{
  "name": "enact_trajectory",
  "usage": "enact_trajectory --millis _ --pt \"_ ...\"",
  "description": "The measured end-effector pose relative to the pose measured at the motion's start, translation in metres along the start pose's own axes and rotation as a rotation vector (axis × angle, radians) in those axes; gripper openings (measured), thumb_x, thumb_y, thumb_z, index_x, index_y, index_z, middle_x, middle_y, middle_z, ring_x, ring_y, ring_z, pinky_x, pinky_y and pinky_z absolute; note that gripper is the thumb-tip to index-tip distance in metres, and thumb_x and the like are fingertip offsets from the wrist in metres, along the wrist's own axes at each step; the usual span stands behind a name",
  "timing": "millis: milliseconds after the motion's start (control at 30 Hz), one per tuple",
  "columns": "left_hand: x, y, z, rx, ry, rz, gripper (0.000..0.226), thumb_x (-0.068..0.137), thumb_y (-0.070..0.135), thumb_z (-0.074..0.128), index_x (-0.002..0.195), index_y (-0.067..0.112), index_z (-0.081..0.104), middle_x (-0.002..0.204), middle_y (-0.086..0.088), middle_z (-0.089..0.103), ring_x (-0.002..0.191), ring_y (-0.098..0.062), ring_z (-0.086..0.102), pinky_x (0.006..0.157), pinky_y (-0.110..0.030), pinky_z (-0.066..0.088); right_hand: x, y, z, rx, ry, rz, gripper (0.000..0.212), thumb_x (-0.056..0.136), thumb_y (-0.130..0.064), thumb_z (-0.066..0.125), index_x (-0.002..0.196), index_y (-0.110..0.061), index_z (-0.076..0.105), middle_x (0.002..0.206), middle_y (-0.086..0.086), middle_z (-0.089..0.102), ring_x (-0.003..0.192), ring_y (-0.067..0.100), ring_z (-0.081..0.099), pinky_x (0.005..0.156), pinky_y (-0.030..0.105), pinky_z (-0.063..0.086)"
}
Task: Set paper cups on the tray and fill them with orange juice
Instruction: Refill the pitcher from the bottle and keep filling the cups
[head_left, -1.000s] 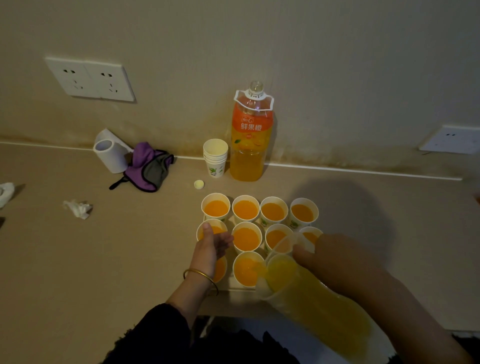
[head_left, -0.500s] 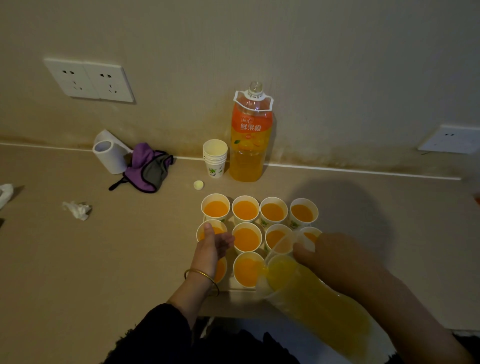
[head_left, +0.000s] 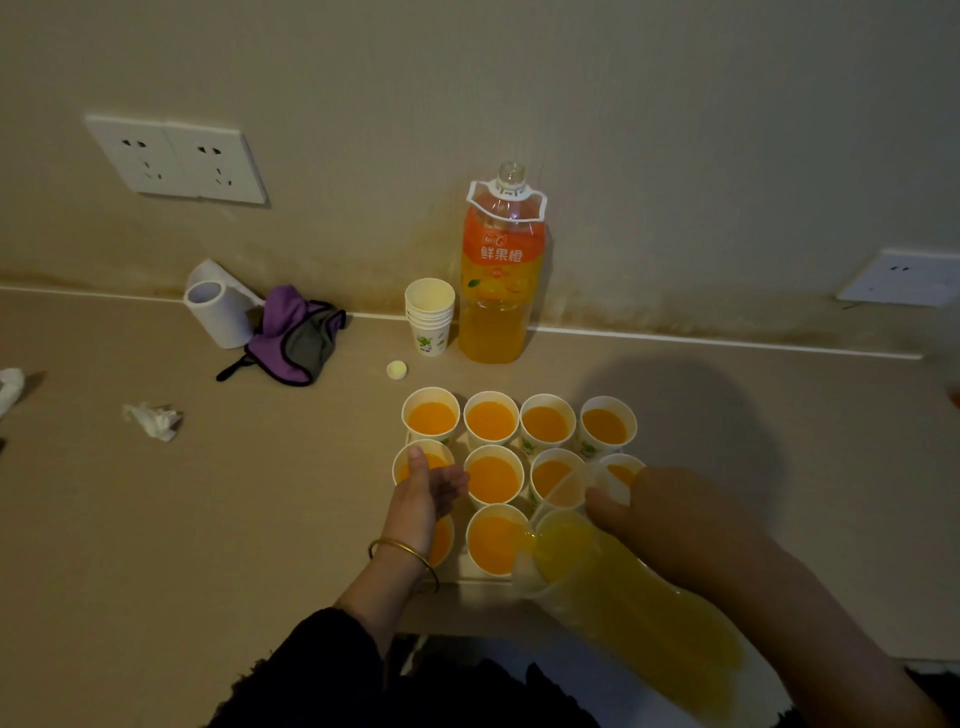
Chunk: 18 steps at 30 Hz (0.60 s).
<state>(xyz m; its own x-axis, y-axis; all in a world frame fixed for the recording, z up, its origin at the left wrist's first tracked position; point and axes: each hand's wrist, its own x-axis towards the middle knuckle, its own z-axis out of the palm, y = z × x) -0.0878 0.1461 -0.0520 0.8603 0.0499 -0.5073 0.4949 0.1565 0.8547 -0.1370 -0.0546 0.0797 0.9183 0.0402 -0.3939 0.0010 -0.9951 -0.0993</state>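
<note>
Little has shifted in the last second: the right hand (head_left: 670, 519) stays curled round the tilted clear plastic bottle (head_left: 623, 597), juice running into the white paper cup (head_left: 493, 543) in the front row of the pale tray (head_left: 480, 578). That cup looks nearly full, so this pour should end soon. The left hand (head_left: 423, 491), fingers loosely spread and empty, hovers over the 2nd row's left-end cup (head_left: 401, 464).

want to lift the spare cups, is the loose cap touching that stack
Apart. The head view shows bare counter between the cap and the base of the cup stack.
</note>
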Motion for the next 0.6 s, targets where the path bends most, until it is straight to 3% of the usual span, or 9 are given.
enact_trajectory --millis 67,200,300,467,600 --pt "0.0 0.0 0.0 0.004 0.0 0.002 0.069 0.099 0.048 0.009 0.089 0.012 0.066 0.091 -0.005 0.069 0.091 -0.019 0.061 0.087 -0.029 0.043 0.003 0.001 0.004 -0.007 -0.018 -0.023 0.043 0.097 -0.05 0.03 0.116 -0.017 0.051 0.08 -0.004 0.043 0.064 0.006 0.041 0.055 0.019 0.03" --pt "0.0 0.001 -0.001 0.0 0.005 -0.006 0.069 0.099 0.048 0.009 0.092 0.01 0.066 0.093 -0.007 0.068 0.094 -0.021 0.061 0.088 -0.031 0.043 0.002 -0.002 0.0 0.015 -0.022 0.074 0.045 0.097 -0.052 0.032 0.084 -0.013 0.05 0.066 0.0 0.041 0.055 0.006 0.037 0.05 0.017 0.029" --pt "-0.001 0.002 -0.001 0.004 0.007 -0.006 0.07 0.099 0.048 0.009 0.092 0.01 0.067 0.095 -0.008 0.068 0.097 -0.022 0.061 0.092 -0.035 0.042 0.002 -0.002 0.0 0.012 -0.042 0.031 0.04 0.097 -0.051 0.032 0.098 -0.016 0.051 0.07 -0.005 0.037 0.062 0.005 0.042 0.053 0.019 0.03" --pt "0.0 0.004 0.0 0.004 0.007 -0.011 0.07 0.099 0.047 0.009 0.094 0.007 0.067 0.096 -0.009 0.067 0.097 -0.023 0.06 0.088 -0.03 0.042 -0.002 -0.007 -0.005 0.04 -0.008 0.126 0.046 0.096 -0.052 0.031 0.079 -0.013 0.049 0.063 0.003 0.044 0.053 0.009 0.038 0.049 0.017 0.03" --pt "0.001 0.002 -0.001 0.007 0.006 -0.009 0.069 0.099 0.048 0.009 0.09 0.011 0.067 0.094 -0.007 0.068 0.097 -0.022 0.06 0.086 -0.028 0.042 -0.003 -0.008 -0.006 0.038 0.01 0.134 0.044 0.097 -0.052 0.032 0.083 -0.013 0.049 0.063 0.002 0.043 0.052 0.008 0.036 0.048 0.016 0.028"
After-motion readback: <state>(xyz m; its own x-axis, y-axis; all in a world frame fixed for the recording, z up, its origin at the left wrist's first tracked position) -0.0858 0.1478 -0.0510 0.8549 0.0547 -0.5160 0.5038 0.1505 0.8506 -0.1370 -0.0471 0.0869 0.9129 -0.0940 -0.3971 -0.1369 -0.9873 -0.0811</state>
